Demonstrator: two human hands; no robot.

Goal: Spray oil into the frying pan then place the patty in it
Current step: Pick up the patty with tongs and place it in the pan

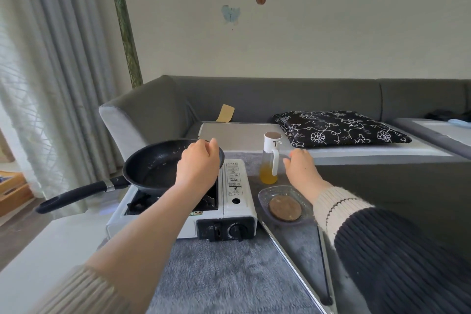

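Note:
A black frying pan [147, 164] rests on a white portable gas stove [235, 190], its long handle pointing left. My left hand [197, 168] hovers over the pan's right side with fingers curled and nothing visible in it. An oil spray bottle [270, 158] with a white top and yellow oil stands right of the stove. My right hand [302, 168] is just right of the bottle, fingers apart, not touching it. A round brown patty [285, 208] lies on a clear glass dish [265, 195] in front of the bottle.
The stove stands on a grey fuzzy mat [229, 270] over a glass table with a metal edge [288, 257]. A grey sofa [254, 99] runs behind, with a black floral cushion [339, 127]. Curtains [51, 58] hang at left.

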